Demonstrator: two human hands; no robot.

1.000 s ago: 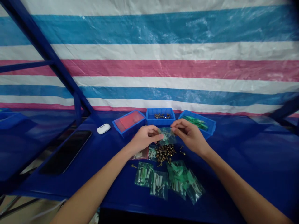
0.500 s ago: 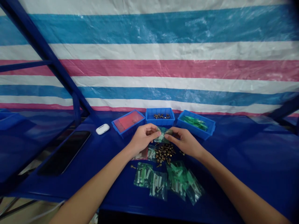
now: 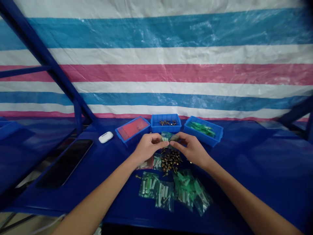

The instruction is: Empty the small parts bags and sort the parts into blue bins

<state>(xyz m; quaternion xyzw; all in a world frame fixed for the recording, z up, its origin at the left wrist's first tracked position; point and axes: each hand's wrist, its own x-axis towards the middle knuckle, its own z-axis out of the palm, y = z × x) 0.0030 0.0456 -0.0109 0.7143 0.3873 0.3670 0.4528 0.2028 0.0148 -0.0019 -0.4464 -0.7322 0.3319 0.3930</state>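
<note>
A small clear plastic bag (image 3: 167,134) with white pieces in it is pinched between both hands above the table. My left hand (image 3: 149,145) is closed on its left side, and my right hand (image 3: 190,147) grips the right side, with the thumb tips nearly meeting. Just below lies a heap of brass-coloured screws (image 3: 171,160). Beside the heap, partly under my left hand, are a small bag of white pieces (image 3: 157,162) and a reddish bag (image 3: 146,164). Several filled bags (image 3: 164,195) with white and green pieces lie nearer the table's front edge.
Three blue bins stand along the back: one with red bags (image 3: 132,129), one with screws (image 3: 167,123), one with green pieces (image 3: 203,130). To the left are a white earbud case (image 3: 106,137) and a black phone (image 3: 66,163). A striped tarp (image 3: 171,73) hangs behind.
My right hand has moved left along the bag, bringing its thumb close to the left thumb. My left hand keeps its hold. The view has shifted slightly.
</note>
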